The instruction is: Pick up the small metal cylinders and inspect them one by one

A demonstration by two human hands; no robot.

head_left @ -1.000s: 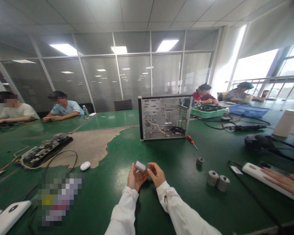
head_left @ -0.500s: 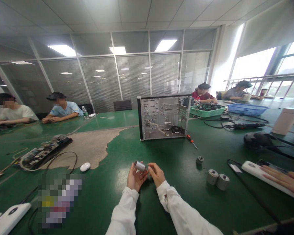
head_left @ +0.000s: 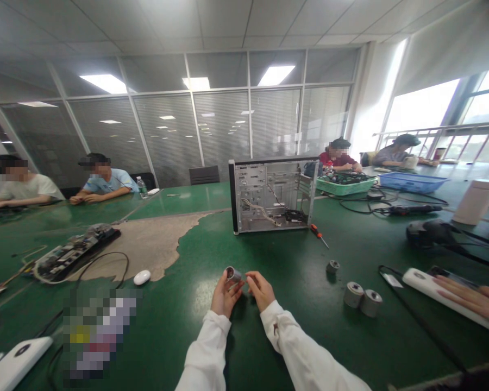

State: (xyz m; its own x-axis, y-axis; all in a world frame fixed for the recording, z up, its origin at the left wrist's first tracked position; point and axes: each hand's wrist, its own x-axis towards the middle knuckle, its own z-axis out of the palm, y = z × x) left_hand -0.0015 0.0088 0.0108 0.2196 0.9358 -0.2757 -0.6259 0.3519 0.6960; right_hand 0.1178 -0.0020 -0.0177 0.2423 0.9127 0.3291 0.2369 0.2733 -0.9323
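Observation:
My left hand (head_left: 225, 297) holds a hollow grey metal cylinder (head_left: 235, 276) in its fingers. The open end of this cylinder, dark inside, points up and to the left. Close by its other end is my right hand (head_left: 261, 290), thumb and fingers pinched together; whatever they may hold is too small to make out. Both hands are above the green table in front of me. To the right stand two similar grey cylinders (head_left: 362, 298) side by side, with dark hubs on top. A smaller grey cylindrical part (head_left: 332, 266) lies behind them.
An open computer case (head_left: 273, 195) stands ahead, with a screwdriver (head_left: 319, 236) beside it. At left lie a circuit assembly (head_left: 77, 252) and a white oval object (head_left: 142, 277). A green basket (head_left: 344, 186) and blue basket (head_left: 411, 182) are back right. Another person's hand (head_left: 470, 298) rests at right.
The cylinder has tilted in my left hand, so its hollow end now faces me more. My right hand has hardly moved.

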